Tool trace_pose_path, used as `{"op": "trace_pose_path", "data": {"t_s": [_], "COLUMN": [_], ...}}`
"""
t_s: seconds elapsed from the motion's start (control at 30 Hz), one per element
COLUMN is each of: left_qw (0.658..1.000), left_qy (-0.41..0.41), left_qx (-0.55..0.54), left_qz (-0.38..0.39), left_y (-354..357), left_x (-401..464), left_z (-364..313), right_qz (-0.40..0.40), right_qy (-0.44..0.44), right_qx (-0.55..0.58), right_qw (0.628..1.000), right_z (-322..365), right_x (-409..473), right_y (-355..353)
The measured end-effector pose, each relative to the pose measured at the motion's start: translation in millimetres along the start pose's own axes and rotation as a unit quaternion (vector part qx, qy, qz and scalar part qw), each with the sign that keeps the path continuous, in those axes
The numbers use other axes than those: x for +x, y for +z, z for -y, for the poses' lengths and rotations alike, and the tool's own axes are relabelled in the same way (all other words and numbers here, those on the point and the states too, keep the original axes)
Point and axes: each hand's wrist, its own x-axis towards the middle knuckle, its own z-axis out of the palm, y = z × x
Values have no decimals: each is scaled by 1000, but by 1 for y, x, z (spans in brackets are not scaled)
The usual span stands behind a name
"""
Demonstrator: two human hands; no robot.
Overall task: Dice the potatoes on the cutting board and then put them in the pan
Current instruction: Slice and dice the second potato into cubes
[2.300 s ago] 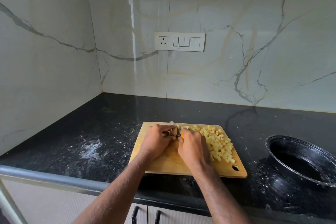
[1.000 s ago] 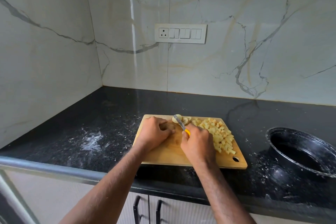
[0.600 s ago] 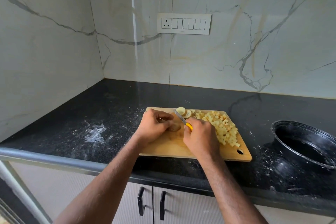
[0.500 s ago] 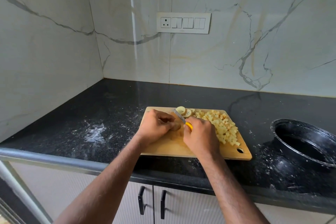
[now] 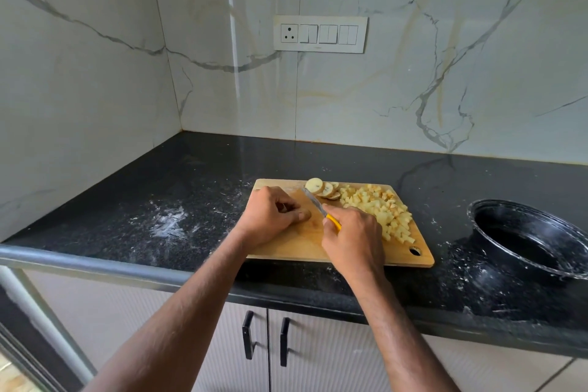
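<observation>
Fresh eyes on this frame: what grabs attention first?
The wooden cutting board at the counter's front edge, with a heap of diced potato on its right half and a few round slices at its far edge. Over it, the right hand grips a yellow-handled knife. A black pan sits at far right.

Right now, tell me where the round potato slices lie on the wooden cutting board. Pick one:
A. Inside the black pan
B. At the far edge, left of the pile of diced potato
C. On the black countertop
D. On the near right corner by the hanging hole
B: the round potato slices rest at the far edge of the wooden cutting board, just left of the pile of diced potato.
</observation>
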Motion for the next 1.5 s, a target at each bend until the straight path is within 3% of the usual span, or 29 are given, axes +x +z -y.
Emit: {"op": "trace_pose_path", "data": {"t_s": [1.07,1.5], "left_qw": [1000,999], "left_qy": [22,13], "left_qx": [11,33], "left_qz": [4,-12], "left_y": [-1,0], "left_x": [-2,-3], "left_z": [-1,-3], "right_qz": [78,95], "right_qy": [24,-19], "right_qx": [-48,-62], "right_qw": [995,993], "right_z": [32,29], "right_x": [0,-23], "right_y": [-4,-19]}}
